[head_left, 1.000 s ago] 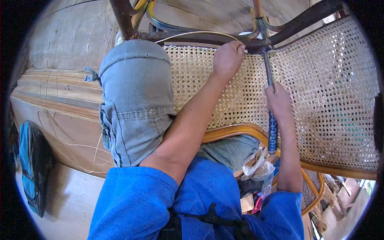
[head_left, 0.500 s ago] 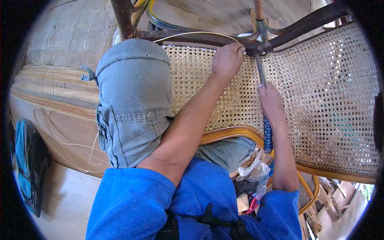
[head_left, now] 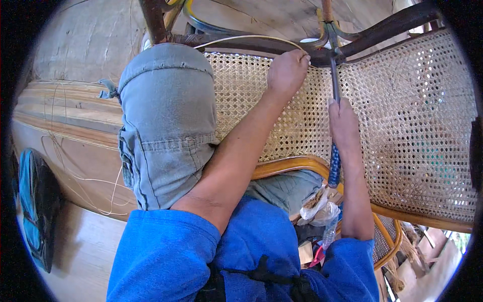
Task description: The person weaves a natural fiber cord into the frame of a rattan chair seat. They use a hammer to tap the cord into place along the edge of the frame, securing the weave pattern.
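My left hand [head_left: 288, 73] is closed in a pinch on the end of a pale cane strip [head_left: 241, 37], at the inner edge of a dark chair rail [head_left: 251, 49]. From there the strip arcs leftward along the rail. My right hand [head_left: 345, 126] is wrapped round a hammer [head_left: 334, 166] with a metal shaft and a dark blue ridged grip. The hammer's far end lies over the rail, right of my left hand; its head is hard to make out there. Woven cane panels [head_left: 246, 110] of the chair spread beneath and beside both hands.
My bent knee in grey trousers [head_left: 168, 110] stands left of the panel. Loose cane strands [head_left: 95, 181] trail over wooden boards [head_left: 70, 118] at the left. A clear plastic bag [head_left: 322, 214] lies below the curved chair edge [head_left: 292, 163]. A blue-black item [head_left: 32, 211] is at far left.
The hammer and my right hand have shifted slightly right, with the shaft's far end now further right and higher on the rail. My left hand stays pinched on the cane strip.
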`<state>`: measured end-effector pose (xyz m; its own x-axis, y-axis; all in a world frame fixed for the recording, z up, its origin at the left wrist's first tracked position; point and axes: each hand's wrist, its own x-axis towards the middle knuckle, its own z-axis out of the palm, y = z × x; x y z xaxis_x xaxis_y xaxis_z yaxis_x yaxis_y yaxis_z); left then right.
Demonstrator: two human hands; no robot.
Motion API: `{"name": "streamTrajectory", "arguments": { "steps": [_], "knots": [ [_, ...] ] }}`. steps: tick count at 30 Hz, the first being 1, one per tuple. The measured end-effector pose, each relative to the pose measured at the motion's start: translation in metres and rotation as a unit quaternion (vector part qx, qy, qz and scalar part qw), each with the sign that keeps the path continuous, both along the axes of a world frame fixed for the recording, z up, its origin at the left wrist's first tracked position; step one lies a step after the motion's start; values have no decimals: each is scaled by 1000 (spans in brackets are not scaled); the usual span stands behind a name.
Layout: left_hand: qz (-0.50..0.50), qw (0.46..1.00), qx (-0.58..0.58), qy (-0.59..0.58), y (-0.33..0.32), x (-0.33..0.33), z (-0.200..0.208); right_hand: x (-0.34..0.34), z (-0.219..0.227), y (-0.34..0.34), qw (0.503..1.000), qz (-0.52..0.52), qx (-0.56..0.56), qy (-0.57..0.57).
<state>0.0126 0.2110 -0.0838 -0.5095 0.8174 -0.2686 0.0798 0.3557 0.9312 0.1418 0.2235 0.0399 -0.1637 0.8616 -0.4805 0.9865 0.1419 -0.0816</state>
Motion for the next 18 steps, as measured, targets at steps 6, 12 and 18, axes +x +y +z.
{"name": "streamTrajectory", "arguments": {
  "steps": [6, 12, 18],
  "knots": [
    [-8, 1000, -8, -13, -3, 0, 1, 4, -2, 3, 998, 31, -22, -47],
    [-11, 999, -5, -33, -2, -1, -2, 0, 7, -1, 999, 28, 28, -16],
    [9, 1000, 15, 2, -1, 1, -1, 6, -1, 7, 998, 26, -11, -51]
  ]
}}
